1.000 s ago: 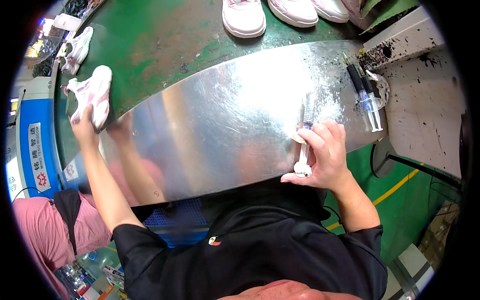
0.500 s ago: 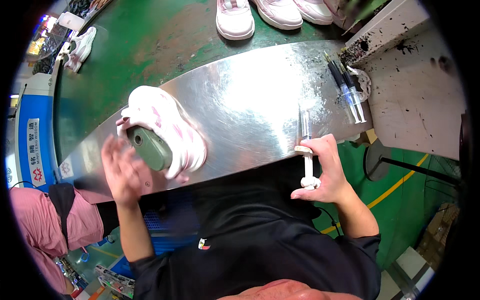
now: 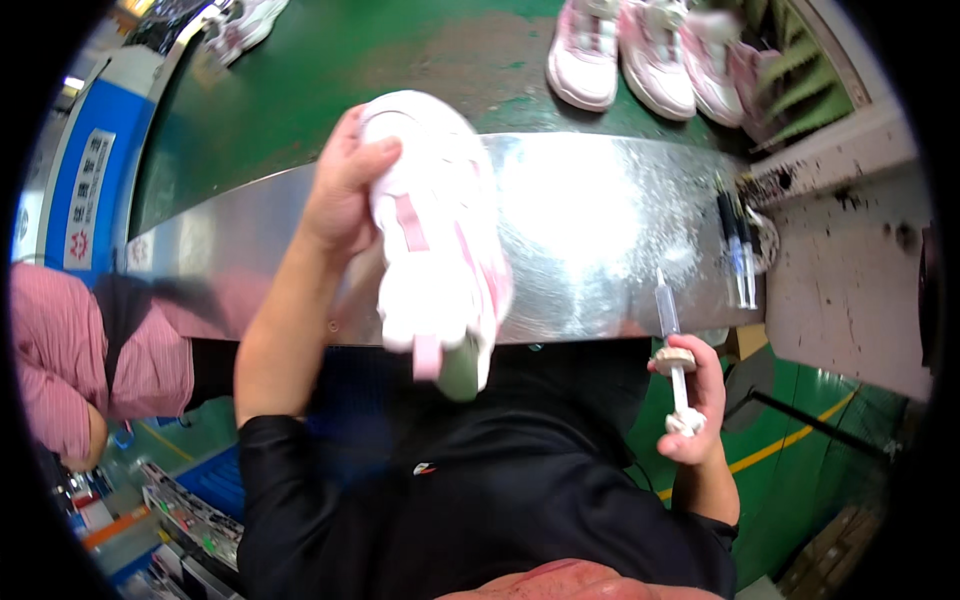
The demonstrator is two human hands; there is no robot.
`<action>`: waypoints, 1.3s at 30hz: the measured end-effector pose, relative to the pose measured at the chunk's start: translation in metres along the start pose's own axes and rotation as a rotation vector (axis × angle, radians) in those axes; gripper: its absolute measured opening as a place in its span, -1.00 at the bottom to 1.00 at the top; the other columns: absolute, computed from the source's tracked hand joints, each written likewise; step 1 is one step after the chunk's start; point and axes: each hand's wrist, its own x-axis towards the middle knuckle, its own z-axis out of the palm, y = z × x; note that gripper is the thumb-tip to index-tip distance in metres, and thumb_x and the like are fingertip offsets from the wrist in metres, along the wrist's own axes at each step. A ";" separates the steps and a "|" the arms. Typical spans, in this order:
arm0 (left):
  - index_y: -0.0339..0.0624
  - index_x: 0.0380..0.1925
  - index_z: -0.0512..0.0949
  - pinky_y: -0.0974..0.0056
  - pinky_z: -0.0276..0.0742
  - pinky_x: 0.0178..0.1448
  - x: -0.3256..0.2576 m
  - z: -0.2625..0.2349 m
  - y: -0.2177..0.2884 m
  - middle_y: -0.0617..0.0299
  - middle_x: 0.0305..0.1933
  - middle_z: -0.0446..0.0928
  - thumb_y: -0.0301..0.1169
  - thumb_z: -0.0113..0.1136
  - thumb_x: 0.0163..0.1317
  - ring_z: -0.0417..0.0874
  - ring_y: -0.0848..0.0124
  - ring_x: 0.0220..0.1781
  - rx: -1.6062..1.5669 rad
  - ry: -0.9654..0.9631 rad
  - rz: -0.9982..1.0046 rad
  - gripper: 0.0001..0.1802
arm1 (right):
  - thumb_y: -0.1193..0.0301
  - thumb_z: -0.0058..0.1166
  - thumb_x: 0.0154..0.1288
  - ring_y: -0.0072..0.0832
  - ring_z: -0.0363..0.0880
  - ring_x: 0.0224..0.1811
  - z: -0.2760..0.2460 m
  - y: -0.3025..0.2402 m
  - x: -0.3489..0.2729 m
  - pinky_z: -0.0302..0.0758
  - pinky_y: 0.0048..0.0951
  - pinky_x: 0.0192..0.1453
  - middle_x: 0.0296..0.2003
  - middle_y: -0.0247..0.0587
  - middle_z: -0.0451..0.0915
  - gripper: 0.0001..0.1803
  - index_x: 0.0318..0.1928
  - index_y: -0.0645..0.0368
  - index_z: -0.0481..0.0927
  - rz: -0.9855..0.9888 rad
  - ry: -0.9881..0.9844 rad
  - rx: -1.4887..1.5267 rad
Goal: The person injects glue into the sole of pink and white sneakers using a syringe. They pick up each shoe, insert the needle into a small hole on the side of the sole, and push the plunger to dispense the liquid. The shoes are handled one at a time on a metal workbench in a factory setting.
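Left hand (image 3: 345, 195) fingers grip a white-and-pink sneaker (image 3: 435, 240) over the shiny metal table (image 3: 590, 230); right hand (image 3: 695, 400) fingers hold a clear plastic syringe (image 3: 672, 350), contents unclear.

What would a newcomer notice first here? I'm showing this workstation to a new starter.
First, the pink and white shoe held up in the middle of the view by the left hand, over a shiny metal table. Next, the syringe gripped upright in the right hand at the lower right. More pink shoes sit on the green belt behind.
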 end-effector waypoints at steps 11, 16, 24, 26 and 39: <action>-0.20 0.14 0.35 0.20 0.53 0.10 -0.038 -0.001 -0.008 0.08 -0.01 0.53 -0.55 0.27 -0.08 0.59 0.26 0.01 -0.379 -0.118 0.043 -0.34 | -0.46 0.14 -0.20 -0.30 0.35 -0.23 0.062 -0.061 0.098 0.24 -0.29 -0.07 -0.35 -0.06 0.55 0.01 0.06 0.07 0.31 -0.248 -0.411 0.598; -0.18 0.17 0.31 0.21 0.46 0.17 -0.042 0.000 -0.009 0.08 0.04 0.50 -0.48 0.38 -0.20 0.54 0.29 0.08 -0.271 -0.134 0.091 -0.19 | -0.39 0.10 -0.04 -0.27 0.29 -0.11 0.087 -0.073 0.119 0.17 -0.22 0.04 -0.28 0.03 0.59 -0.13 0.03 0.04 0.34 -0.238 -0.532 0.717; -0.21 0.11 0.35 0.20 0.46 0.18 -0.044 0.001 -0.007 0.07 0.04 0.51 -0.44 0.51 -0.28 0.54 0.28 0.11 -0.245 -0.184 0.100 -0.16 | -0.36 0.11 -0.01 -0.22 0.32 -0.06 0.103 -0.073 0.133 0.18 -0.19 0.10 -0.26 0.06 0.59 -0.16 0.02 0.07 0.36 -0.219 -0.574 0.734; -0.21 0.11 0.36 0.20 0.45 0.19 -0.044 0.002 -0.006 0.08 0.04 0.51 -0.45 0.52 -0.31 0.53 0.28 0.11 -0.244 -0.191 0.110 -0.15 | -0.36 0.11 -0.01 -0.23 0.32 -0.07 0.103 -0.073 0.133 0.18 -0.19 0.09 -0.26 0.06 0.59 -0.17 0.01 0.07 0.37 -0.185 -0.561 0.710; -0.25 0.12 0.33 0.22 0.46 0.16 -0.042 0.001 -0.009 0.06 0.03 0.49 -0.40 0.49 -0.28 0.54 0.30 0.08 -0.230 -0.131 0.112 -0.14 | -0.32 0.15 -0.02 -0.22 0.25 -0.04 0.096 -0.071 0.132 0.19 -0.29 -0.07 -0.28 -0.04 0.58 -0.21 0.00 0.02 0.39 -0.190 -0.493 0.656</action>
